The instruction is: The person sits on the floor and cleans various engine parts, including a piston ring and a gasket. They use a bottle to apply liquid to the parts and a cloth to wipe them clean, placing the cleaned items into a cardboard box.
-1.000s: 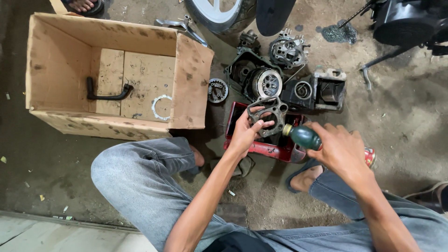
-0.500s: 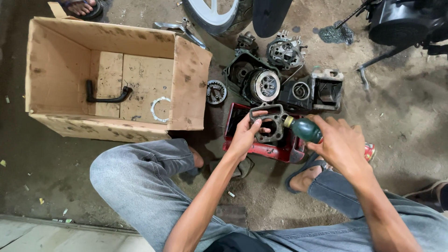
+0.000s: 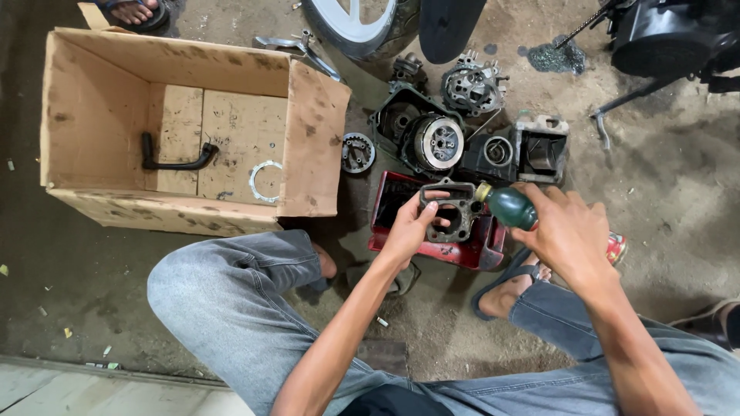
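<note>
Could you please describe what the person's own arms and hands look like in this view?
Both arms are bare from the lower edge of the picture down to the wrists, with no sleeves in view. The left hand and the right hand wear no gloves, and no rings, watch or bracelets are visible. The forearms are slim. Blue denim jeans cover the legs below them.

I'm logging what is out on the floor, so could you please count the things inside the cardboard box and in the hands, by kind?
Black bent tube, in the cardboard box: 1
Pale ring gasket, in the box: 1
Grey metal engine block, in the left hand: 1
Green bottle, in the right hand: 1
Total: 4
</note>
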